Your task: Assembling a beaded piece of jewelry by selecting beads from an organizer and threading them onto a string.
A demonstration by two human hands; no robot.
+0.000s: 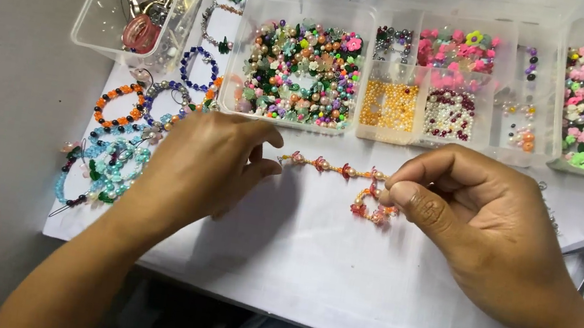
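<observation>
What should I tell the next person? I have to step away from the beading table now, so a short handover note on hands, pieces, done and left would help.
Left hand: grip pinched on the left end of the strand of red flower beads and pearl beads.
Right hand: fingertips pinch the strand's right part, where it loops down.
The strand hangs taut between both hands, above the white table sheet.
Bead stock: clear plastic tray of mixed coloured beads and divided clear box behind the hands.
Done: finished beaded bracelets lie at left.
Left: the strand is not yet closed into a ring.
</observation>
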